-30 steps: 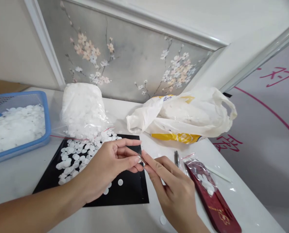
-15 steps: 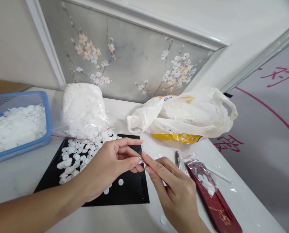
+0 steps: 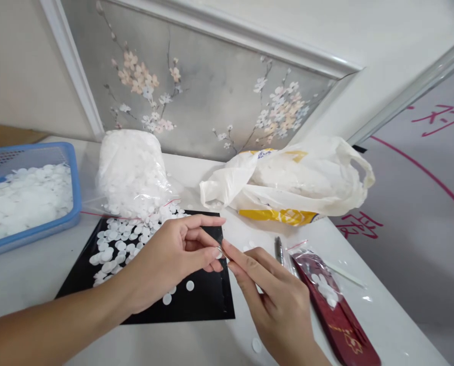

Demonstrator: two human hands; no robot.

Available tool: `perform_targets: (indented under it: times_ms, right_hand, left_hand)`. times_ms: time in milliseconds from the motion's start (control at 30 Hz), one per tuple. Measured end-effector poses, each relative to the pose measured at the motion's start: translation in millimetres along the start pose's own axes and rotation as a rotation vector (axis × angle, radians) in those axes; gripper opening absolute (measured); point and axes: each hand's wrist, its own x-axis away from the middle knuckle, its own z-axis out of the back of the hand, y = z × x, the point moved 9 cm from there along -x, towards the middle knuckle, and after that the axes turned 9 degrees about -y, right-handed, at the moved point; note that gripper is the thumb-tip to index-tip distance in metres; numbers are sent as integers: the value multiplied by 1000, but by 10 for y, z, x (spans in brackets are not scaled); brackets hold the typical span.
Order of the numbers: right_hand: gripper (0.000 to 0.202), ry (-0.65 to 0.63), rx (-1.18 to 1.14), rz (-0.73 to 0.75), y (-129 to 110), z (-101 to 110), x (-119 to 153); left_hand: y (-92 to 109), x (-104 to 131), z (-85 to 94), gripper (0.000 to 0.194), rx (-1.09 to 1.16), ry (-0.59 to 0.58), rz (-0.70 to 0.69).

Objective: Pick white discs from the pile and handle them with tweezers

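Over the right part of the black sheet [image 3: 207, 310], my left hand [image 3: 173, 254] pinches a small white disc [image 3: 219, 252] between thumb and fingers, its index finger stretched out above. My right hand [image 3: 274, 290] is closed on a thin, shiny tool [image 3: 225, 254] whose end meets the disc; most of it is hidden, so its kind is unclear. Many loose white discs [image 3: 108, 254] lie heaped on the left half of the sheet. One single disc [image 3: 189, 285] rests below my left hand.
A blue basket [image 3: 76, 198] of white discs stands at left. Behind the sheet is an open clear bag [image 3: 131, 162] full of discs. A white-and-yellow plastic bag [image 3: 306, 178] lies at the back. To the right are a dark pen [image 3: 278, 249] and a red case [image 3: 337, 325] under a small bag [image 3: 324, 284].
The disc at my left fingertips shows a little more of its face. Both hands have otherwise hardly moved.
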Motion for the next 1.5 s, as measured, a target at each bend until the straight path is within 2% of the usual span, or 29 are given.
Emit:
perform_targets:
  times_ms: [400,500,600,700,767,833,867,933,1033,1067,1133,1200,1300,1367,1500]
  right_hand:
    - [32,12,17,-49,45,-18,29]
    - [34,5,70,-126,213,-6,5]
    - [36,-75,92,-271,491,-50,-32]
    - [35,-86,-184,-444,717,-135,0]
    - [32,-103,-538,-532,757,-296,53]
    - [29,-146,-821,-521,679,-451,65]
    - [29,-152,-875,-497,650,-480,59]
    - [27,-85,-777,-466,691,-402,43]
    - [22,112,-423,-472,855,-100,45]
    - [21,105,-371,-453,872,-69,29]
    - [20,-15,-298,-391,846,-125,-20]
    - [23,-173,-188,-348,787,-261,-33]
    - [29,-315,-14,-356,740,-461,22]
    - [33,-378,26,-349,705,-594,73]
    - [39,-422,104,-297,646,-751,151]
  left_hand:
    - [39,7,-21,54,-35,-17,41]
    - [32,12,-18,50,-34,-19,46]
    - [13,-20,12,33,-65,-10,28]
    - [-37,-115,10,17,-102,-32,-14]
    - [-98,-198,-13,23,-85,-54,-40]
    - [-159,-278,-66,33,-98,-94,-60]
    - [-179,-310,-103,38,-120,-122,-72]
    - [-203,-354,-158,51,-138,-163,-84]
    - [-139,-357,-149,72,-92,-164,-115]
    - [-94,-341,-130,75,-86,-162,-126]
    - [6,-287,-82,73,-113,-165,-139]
    - [90,-201,18,58,-191,-137,-135]
    - [182,11,272,27,-380,10,-157]
    - [110,189,442,16,-439,97,-111]
    - [-256,543,642,18,-394,135,64]
